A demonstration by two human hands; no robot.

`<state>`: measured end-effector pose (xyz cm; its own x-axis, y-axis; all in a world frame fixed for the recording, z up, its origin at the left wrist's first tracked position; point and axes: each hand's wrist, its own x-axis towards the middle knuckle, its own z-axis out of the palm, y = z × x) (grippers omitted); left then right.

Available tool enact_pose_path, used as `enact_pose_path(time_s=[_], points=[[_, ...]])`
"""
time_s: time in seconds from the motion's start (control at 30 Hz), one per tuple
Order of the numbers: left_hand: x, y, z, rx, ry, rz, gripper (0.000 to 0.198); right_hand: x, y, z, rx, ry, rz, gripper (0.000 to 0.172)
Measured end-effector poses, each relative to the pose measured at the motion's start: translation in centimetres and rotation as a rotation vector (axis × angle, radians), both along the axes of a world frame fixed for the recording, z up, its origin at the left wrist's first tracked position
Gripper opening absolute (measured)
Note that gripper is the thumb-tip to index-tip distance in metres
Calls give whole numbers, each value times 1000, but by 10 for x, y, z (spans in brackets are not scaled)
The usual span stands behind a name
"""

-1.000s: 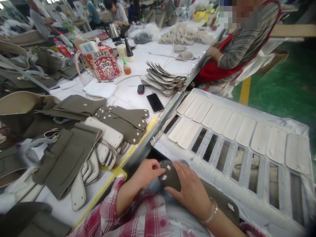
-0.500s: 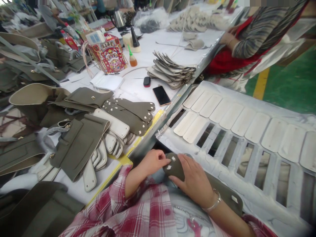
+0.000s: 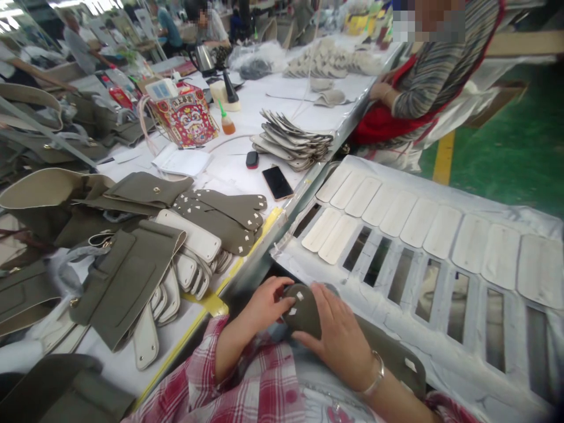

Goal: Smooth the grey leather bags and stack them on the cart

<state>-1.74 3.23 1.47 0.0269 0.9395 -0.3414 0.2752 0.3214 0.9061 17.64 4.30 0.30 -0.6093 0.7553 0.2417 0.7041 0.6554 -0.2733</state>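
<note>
Olive leather piece in lap, just off table edge, below rack. Right hand clamped around rounded end; left hand fingertips pinched together on white tab. Best to peel slowly, flat against leather, right hand bracing close to tab. More tabbed pieces near table edge.

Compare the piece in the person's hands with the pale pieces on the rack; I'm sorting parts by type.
The olive piece is dark green with small white tabs; the pale pieces are plain cream. It is held by the left hand and right hand; they lie flat in rows. Both have rounded ends.
</note>
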Motion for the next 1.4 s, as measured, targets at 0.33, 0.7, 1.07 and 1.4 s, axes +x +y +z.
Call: enact_pose_path(time_s=[0.33,0.7,1.07,1.4], points=[[-3,4,-6,-22,-75,-27,39,-11,9,11,-175,-12,-39,78],[-4,2,-8,20,-65,-27,38,-16,6,5,-136,-83,-29,72],[-5,0,2,297,361,-172,30,66,-27,-11,204,-251,25,84],[34,11,7,713,652,-837,93,69,-29,0,-61,-178,-8,82]])
